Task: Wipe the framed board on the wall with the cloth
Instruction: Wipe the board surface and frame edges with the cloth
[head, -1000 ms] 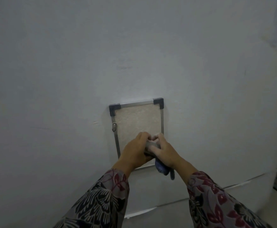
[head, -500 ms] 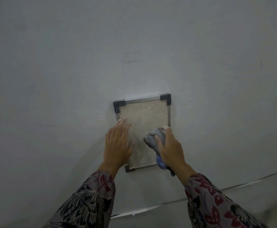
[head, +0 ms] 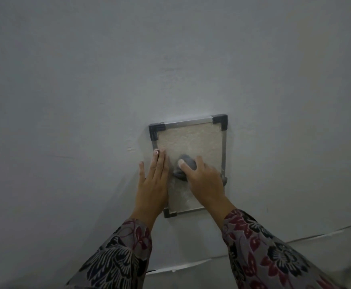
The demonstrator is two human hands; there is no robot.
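Note:
A small framed board (head: pixel 191 138) hangs on the white wall, with a metal rim, black corner pieces and a pale speckled face. My right hand (head: pixel 203 182) presses a bunched grey cloth (head: pixel 186 165) against the middle of the board's face. A bit of the cloth also shows past the frame's right rim. My left hand (head: pixel 153 182) lies flat with fingers together over the board's left rim, holding it against the wall. The lower right part of the board is hidden behind my right hand and wrist.
The plain white wall (head: pixel 170 59) fills the view. A crack or seam in the wall (head: pixel 191 265) runs across below the board. Both patterned sleeves (head: pixel 264 253) reach up from the bottom edge.
My right hand has slid the cloth left and slightly up, from the board's right side to its middle. My left hand, first beside the right one, now rests flat on the left rim.

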